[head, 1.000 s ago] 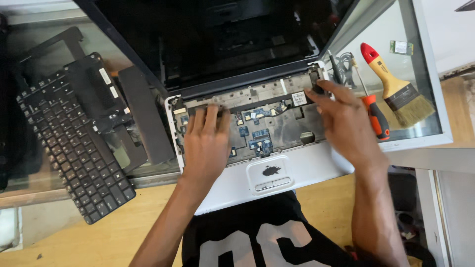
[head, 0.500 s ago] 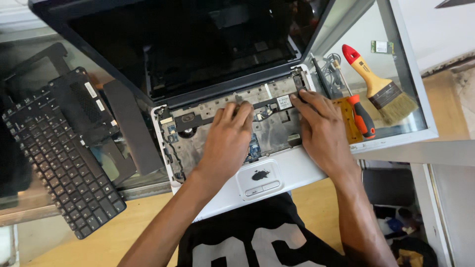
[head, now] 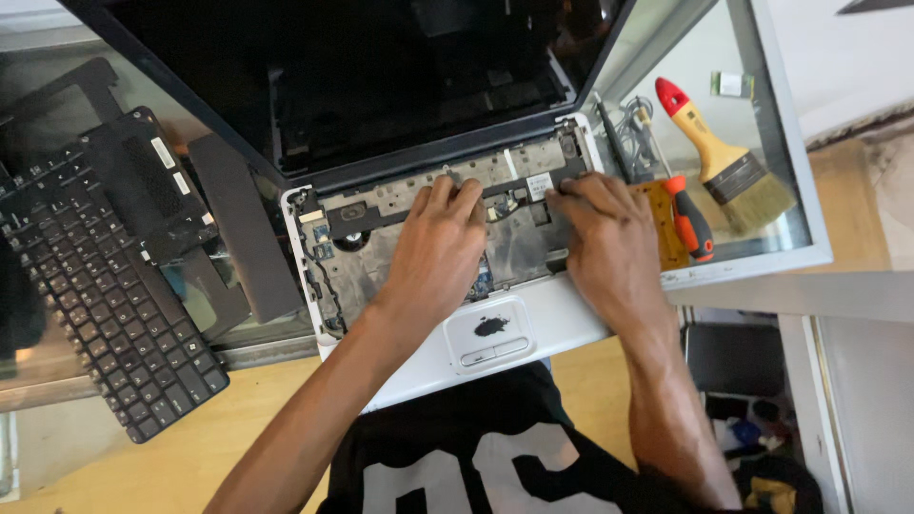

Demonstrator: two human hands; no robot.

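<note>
Both hands (head: pixel 438 252) shifted rightward, pressing flat inside the laptop (head: pixel 533 324).

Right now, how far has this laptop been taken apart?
Done: the keyboard is already out and lies to the left, leaving the laptop with its inner boards bare. In hand: the left hand and right hand both press on parts in the open bay. Left: the screen is still attached, and the screwdriver and brush lie unused at the right.
</note>
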